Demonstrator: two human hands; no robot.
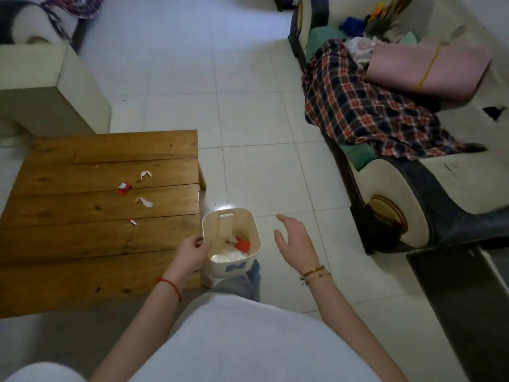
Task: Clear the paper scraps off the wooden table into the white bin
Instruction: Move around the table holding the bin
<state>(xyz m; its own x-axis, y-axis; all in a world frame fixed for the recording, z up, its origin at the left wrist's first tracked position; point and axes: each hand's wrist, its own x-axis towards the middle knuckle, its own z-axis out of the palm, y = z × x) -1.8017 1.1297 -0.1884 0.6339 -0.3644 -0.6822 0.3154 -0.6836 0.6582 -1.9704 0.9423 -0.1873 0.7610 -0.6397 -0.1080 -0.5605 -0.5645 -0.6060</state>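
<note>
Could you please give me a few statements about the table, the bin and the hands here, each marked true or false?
1. The left hand has a grip on the white bin's rim. True.
2. The right hand holds a scrap. False: it is open and empty, beside the bin.
3. The wooden table is already cleared. False: four scraps remain, including a red wrapper.
4. The bin already contains scraps. True.
5. The bin stands on the table. False: it is off the table's right edge.
</note>
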